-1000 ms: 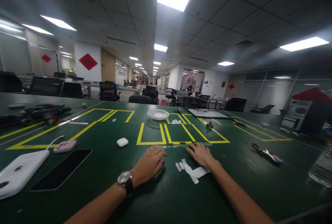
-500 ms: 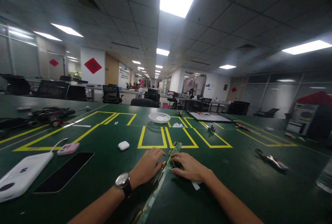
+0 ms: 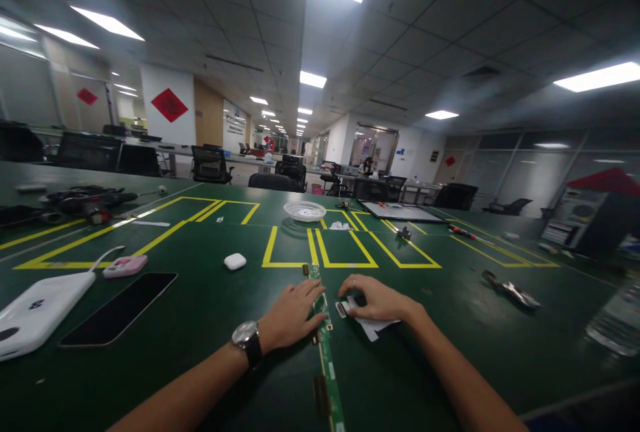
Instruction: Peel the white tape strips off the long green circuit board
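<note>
A long narrow green circuit board strip (image 3: 327, 359) lies on the green table (image 3: 440, 352), running from near the yellow marked boxes toward me. My left hand (image 3: 293, 315), with a watch on the wrist, rests on the strip's left side, fingers curled over it. My right hand (image 3: 377, 299) lies just right of the strip, fingers pressed down on a white flat ribbon piece (image 3: 370, 327).
At left lie a white power bank (image 3: 37, 312), a black phone (image 3: 120, 309), a pink case (image 3: 125, 265) and a white earbud case (image 3: 235, 261). A white basket (image 3: 305, 211) stands farther back. Pliers (image 3: 510, 289) and a plastic bottle (image 3: 617, 319) are at right. Tools lie far left.
The green strip lay crosswise along the yellow line a second ago; it has been swung round and now runs lengthwise toward me. My right hand moved back onto the white ribbon.
</note>
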The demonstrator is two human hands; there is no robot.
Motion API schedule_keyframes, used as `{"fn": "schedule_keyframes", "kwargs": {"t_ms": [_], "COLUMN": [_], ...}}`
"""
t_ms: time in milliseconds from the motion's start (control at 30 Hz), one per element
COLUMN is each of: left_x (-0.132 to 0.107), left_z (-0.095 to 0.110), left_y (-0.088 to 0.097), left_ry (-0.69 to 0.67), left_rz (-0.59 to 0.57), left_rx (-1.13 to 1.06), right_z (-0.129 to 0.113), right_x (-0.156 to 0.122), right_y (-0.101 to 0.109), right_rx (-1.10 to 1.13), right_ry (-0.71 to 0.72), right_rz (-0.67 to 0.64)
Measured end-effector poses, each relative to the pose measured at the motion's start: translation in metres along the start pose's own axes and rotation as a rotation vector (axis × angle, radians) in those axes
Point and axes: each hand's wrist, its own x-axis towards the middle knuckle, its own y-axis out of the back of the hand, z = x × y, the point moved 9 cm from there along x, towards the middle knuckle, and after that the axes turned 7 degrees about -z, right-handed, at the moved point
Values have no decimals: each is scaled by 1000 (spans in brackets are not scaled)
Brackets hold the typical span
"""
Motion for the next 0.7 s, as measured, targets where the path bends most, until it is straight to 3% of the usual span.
{"fn": "schedule_keyframes", "kwargs": {"t_ms": [167,700], "left_x": [-2,-3], "left_z": [-1,-1], "left_y": [-1,-2], "left_ry": [12,-6], "left_rz": [-8,17], "left_rx": [23,14], "right_z": [-1,-6], "right_x": [2,21], "right_y": [-10,-17], "right_rx": [-8,-47], "right_ry": [12,-27], "right_rz": [-59,159]}}
